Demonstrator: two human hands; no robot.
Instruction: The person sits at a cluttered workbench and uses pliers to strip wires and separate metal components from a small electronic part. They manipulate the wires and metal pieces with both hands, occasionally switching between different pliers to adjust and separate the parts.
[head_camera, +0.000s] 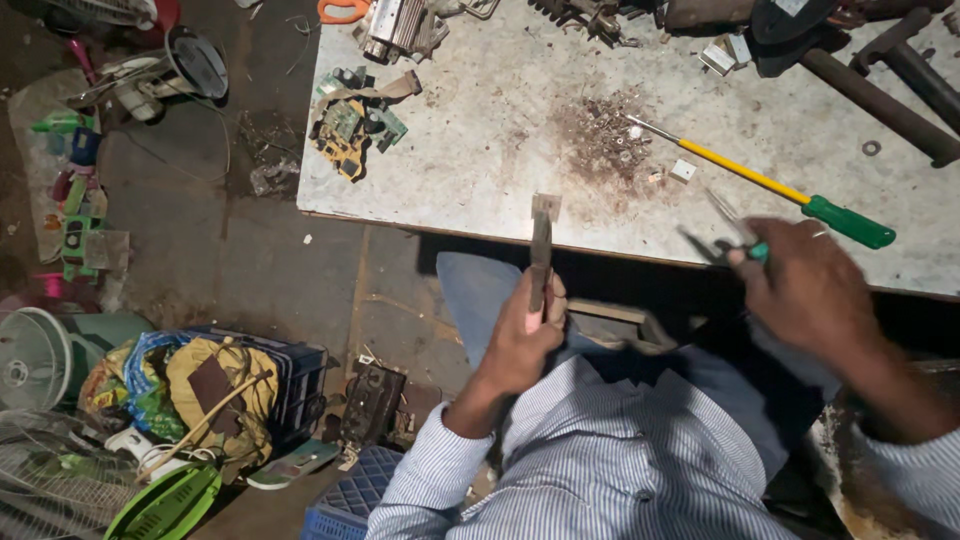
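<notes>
A: Entry, head view. What does the left hand (525, 340) hold?

B: A flat metal strip (542, 250), held upright. The fingers are clenched around its lower end; the thumb lies along one side and the other fingers wrap the opposite side. The upper part rises clear of the fist and its squared tip stands in front of the near edge of the table (480, 160).

A: And the right hand (810, 290)?

B: It grips a pair of pliers (725, 235). The fingers are closed over the handles, of which a bit of green grip shows at the knuckles. The metal nose sticks out to the upper left, past the fingertips, and appears parted. The hand is blurred, so the exact finger placement cannot be told.

A: Relation between strip and pliers?

B: Apart. The strip is left of the pliers, and both sit over the table's front edge, above the person's lap.

A: Surroundings on the table?

B: A screwdriver (770, 185) with a yellow shaft and green handle lies just beyond the right hand, not touching it. Its tip points at a heap of small screws and nuts (610, 135). Green circuit boards (350, 125) lie near the table's left edge.

A: Floor?

B: Scrap at left: a white fan (35, 355) and a dark crate (295, 375) with bundled rags.
</notes>
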